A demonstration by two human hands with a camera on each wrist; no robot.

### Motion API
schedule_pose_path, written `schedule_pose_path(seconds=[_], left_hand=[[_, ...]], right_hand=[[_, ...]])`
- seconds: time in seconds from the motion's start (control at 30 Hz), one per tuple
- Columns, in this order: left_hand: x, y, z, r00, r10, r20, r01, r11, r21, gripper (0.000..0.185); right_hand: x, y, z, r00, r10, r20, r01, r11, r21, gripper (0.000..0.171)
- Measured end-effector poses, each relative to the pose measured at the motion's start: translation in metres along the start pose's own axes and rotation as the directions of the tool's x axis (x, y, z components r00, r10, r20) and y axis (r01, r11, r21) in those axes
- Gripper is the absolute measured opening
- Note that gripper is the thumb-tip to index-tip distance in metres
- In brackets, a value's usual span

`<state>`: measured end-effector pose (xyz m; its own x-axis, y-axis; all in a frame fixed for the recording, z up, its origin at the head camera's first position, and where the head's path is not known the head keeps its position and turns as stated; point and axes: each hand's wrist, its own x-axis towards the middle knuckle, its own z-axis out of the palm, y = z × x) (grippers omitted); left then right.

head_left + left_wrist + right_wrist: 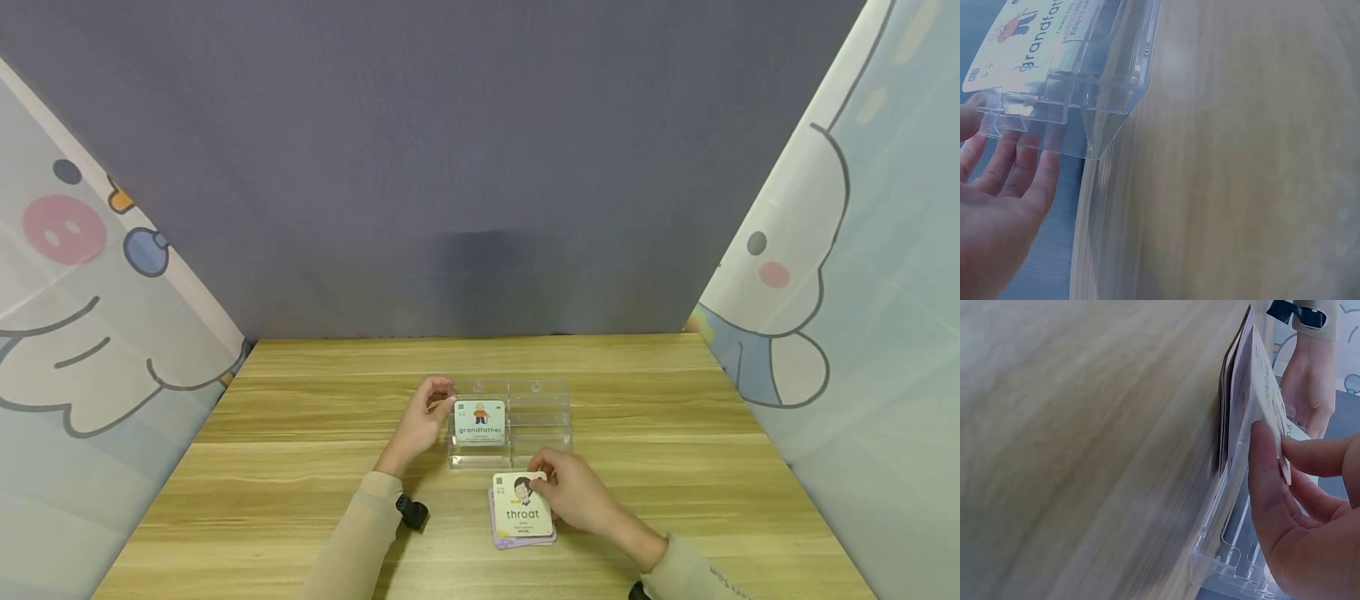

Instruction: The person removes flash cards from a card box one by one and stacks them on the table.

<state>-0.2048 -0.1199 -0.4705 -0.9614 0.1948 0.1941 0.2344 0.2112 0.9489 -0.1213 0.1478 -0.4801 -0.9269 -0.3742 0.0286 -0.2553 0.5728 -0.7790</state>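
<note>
A clear plastic card rack (540, 433) with stepped tiers stands on the table. A "grandfather" card (480, 423) leans in its left half. My left hand (422, 421) grips the rack's left side; in the left wrist view the thumb lies near the card's corner and the fingers curl behind the clear wall. Between thumb and fingers, my right hand (577, 492) pinches the right edge of a "throat" card (522, 521). Under that card lies a small stack of cards (525, 543) with a purple edge. From the right wrist view, the pinched card (1266, 387) is tilted up off the stack (1230, 406).
The wood-grain table (315, 433) runs back to a dark grey curtain (480, 167). Cartoon-printed curtains (795, 275) hang at both sides. A black strap device (412, 512) is on the left wrist.
</note>
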Motion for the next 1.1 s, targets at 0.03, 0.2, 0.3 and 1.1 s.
schedule_pose_path(seconds=[0.03,0.2,0.3,1.1], left_hand=[[0.0001,-0.0003,0.0001,1.000,0.001,-0.001,-0.001,1.000,-0.001,0.026],[0.0002,-0.0006,0.0004,1.000,0.002,-0.001,-0.002,1.000,-0.001,0.027],[0.0002,-0.0005,0.0004,1.000,0.005,0.001,-0.005,1.000,-0.001,0.028],[0.0006,-0.0007,-0.0004,1.000,-0.001,0.015,0.001,1.000,-0.008,0.025]], right_hand=[[0.0002,-0.0002,0.0004,1.000,-0.006,-0.010,0.006,0.999,-0.037,0.013],[0.0013,-0.0016,0.0022,0.998,-0.028,-0.048,0.016,0.974,-0.226,0.013],[0.0015,-0.0022,0.0035,0.999,-0.029,-0.046,0.014,0.958,-0.287,0.013],[0.0023,-0.0008,0.0090,1.000,-0.017,0.018,0.023,0.888,-0.459,0.012]])
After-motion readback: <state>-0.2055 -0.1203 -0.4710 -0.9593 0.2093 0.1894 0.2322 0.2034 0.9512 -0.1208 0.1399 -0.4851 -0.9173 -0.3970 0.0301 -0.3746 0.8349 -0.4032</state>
